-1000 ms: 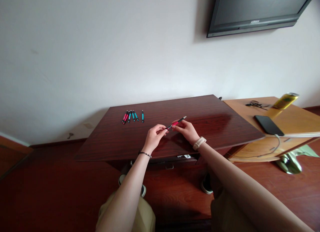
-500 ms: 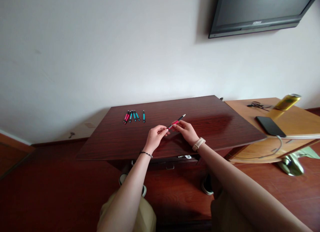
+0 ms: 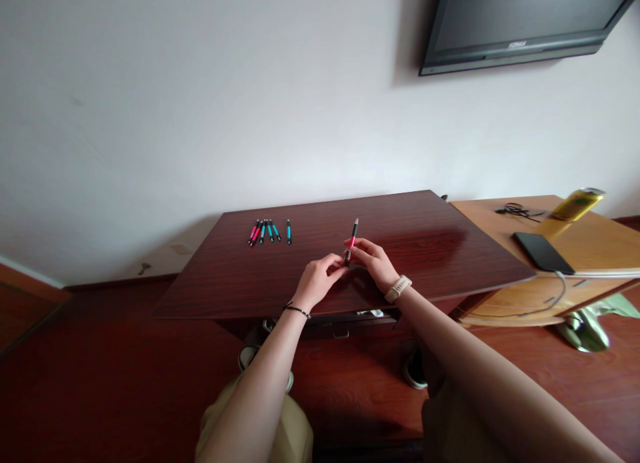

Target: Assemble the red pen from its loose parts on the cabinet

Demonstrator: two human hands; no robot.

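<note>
A pink and black pen [image 3: 354, 234] with a silver tip stands nearly upright above the table, its tip pointing away from me. My right hand [image 3: 373, 260] pinches it around the middle of the barrel, fingers closed. At the black lower end, the closed fingertips of my left hand [image 3: 320, 276] meet the pen. To the left lie several more pens: pink pens [image 3: 254, 232] and teal pens [image 3: 271, 231] close together, and one teal pen [image 3: 289, 232] a little apart from them.
The dark wooden table [image 3: 400, 216] stands against the white wall. On its right, a lighter cabinet [image 3: 480, 216] bears a black phone [image 3: 543, 252] with a cable, a dark coiled cord [image 3: 517, 211] and a yellow can [image 3: 575, 204]. A television [image 3: 520, 23] hangs above.
The pen has turned from slanting right to nearly upright. My left hand has shifted slightly right and down, staying at the pen's lower end; my right hand has hardly moved.
</note>
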